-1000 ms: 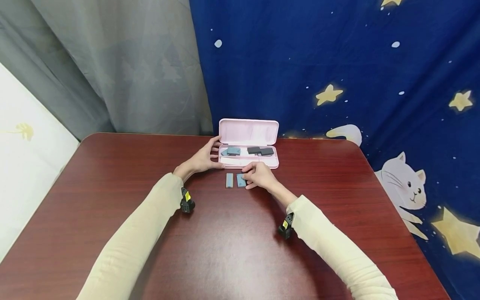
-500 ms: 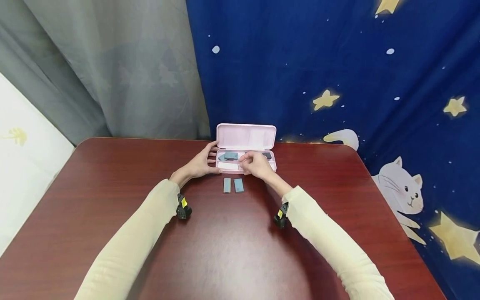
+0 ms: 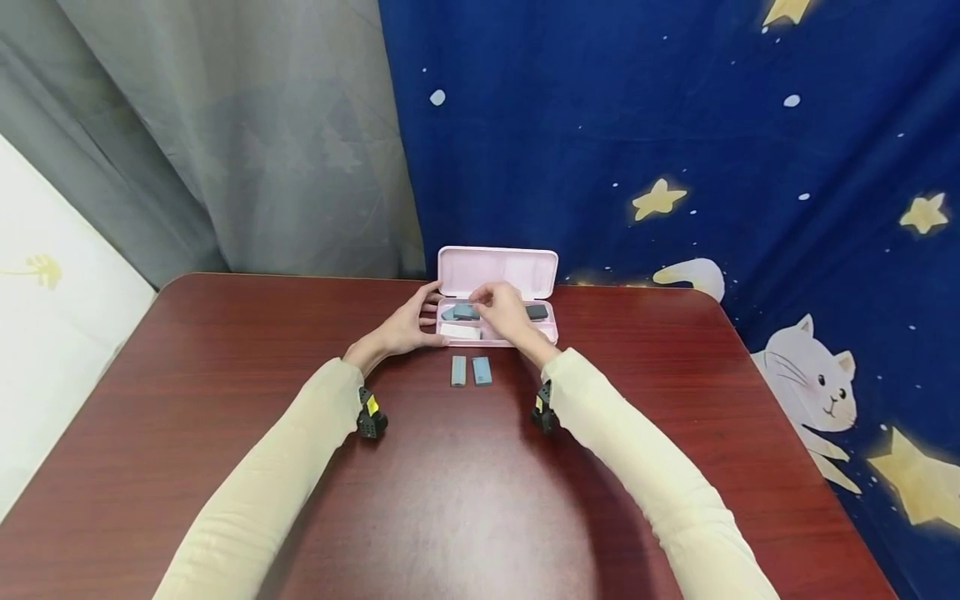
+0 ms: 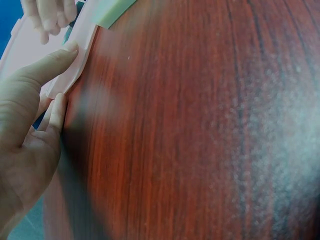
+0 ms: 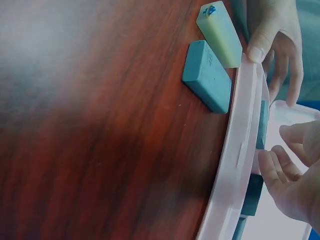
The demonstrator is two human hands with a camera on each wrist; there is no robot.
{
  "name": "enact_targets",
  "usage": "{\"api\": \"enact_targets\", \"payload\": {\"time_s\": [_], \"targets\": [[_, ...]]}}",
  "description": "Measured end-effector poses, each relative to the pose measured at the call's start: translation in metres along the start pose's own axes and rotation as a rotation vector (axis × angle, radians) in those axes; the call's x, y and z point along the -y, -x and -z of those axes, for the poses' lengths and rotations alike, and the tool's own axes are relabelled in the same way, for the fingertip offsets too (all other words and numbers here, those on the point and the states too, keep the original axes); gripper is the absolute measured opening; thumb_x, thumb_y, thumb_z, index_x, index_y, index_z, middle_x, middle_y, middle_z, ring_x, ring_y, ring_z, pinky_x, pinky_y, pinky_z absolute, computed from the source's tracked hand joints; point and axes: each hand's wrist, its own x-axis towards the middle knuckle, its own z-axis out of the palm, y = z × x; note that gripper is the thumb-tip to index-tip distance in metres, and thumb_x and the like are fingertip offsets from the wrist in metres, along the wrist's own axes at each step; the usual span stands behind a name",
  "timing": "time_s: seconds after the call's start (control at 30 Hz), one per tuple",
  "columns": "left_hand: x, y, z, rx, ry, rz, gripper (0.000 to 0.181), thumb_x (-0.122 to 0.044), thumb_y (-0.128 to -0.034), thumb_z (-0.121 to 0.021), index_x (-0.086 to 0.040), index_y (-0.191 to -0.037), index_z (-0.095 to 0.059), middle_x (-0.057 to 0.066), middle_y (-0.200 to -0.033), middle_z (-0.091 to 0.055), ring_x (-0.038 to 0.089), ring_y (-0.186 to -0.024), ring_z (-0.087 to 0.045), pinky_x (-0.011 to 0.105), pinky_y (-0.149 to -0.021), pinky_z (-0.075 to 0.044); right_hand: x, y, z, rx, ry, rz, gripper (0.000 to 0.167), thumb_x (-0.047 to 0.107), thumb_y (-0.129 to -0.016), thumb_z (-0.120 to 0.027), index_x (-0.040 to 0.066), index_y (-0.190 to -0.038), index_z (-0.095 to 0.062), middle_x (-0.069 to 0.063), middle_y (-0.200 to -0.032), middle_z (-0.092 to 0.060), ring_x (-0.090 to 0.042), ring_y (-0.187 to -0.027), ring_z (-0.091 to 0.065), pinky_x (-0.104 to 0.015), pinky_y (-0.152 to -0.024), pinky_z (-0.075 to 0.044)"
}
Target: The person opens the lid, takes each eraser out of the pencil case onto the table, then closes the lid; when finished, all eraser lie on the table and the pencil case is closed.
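Head view, left hand (image 3: pixel 402 327) gripping pink case (image 3: pixel 491 271), right hand (image 3: pixel 504 313) shifted leftward, fingers seemingly apart

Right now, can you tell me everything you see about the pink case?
The pink case is a long, shallow box with rounded corners, plastic by its look. It sits flat near the far edge of the table, open, with its lid tipped up behind. Inside, blue-gray blocks and a dark block lie toward the back, a white block toward the front. The left hand grips its left end; the right hand is over it.
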Motion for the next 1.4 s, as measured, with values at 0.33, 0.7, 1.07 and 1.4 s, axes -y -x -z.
{"api": "enact_targets", "payload": {"time_s": [0.33,0.7,1.07,1.4], "targets": [[0.008,-0.001,0.000,-0.018,-0.009,-0.014,0.101,0.007,-0.0750,-0.078,0.000,-0.152,-0.013,0.028,-0.140,-0.035,0.040,-0.126,-0.041,0.050,-0.103,-0.040,0.010,-0.016,-0.014,0.107,0.140,0.003,0.016,0.002,-0.086,-0.070,-0.001,-0.102,-0.073,-0.011,-0.099,-0.070,-0.022,-0.094,-0.063,-0.032,-0.085,-0.049],[0.006,-0.001,-0.001,-0.021,-0.010,-0.030,0.101,0.007,-0.0744,-0.078,0.002,-0.151,-0.013,0.030,-0.140,-0.035,0.042,-0.125,-0.040,0.051,-0.103,-0.040,0.013,-0.013,-0.014,0.142,0.292,0.058,0.021,0.008,-0.088,-0.070,0.005,-0.108,-0.073,-0.010,-0.103,-0.068,-0.023,-0.102,-0.056,-0.033,-0.092,-0.044],[0.006,-0.002,-0.002,-0.018,-0.008,-0.011,0.100,0.006,-0.0752,-0.079,-0.001,-0.152,-0.014,0.026,-0.140,-0.035,0.039,-0.126,-0.040,0.049,-0.103,-0.040,0.008,-0.011,-0.014,0.079,0.203,0.042,0.021,0.005,-0.086,-0.071,0.007,-0.106,-0.072,-0.008,-0.099,-0.070,-0.020,-0.098,-0.061,-0.032,-0.089,-0.047],[0.000,0.001,-0.001,-0.007,0.026,-0.015,0.101,0.008,-0.0753,-0.077,0.004,-0.151,-0.011,0.033,-0.142,-0.031,0.047,-0.127,-0.037,0.055,-0.104,-0.036,0.006,-0.005,-0.015,0.019,0.114,0.031,0.021,0.001,-0.086,-0.069,0.008,-0.105,-0.072,-0.005,-0.096,-0.069,-0.018,-0.092,-0.062,-0.032,-0.082,-0.049]]}}
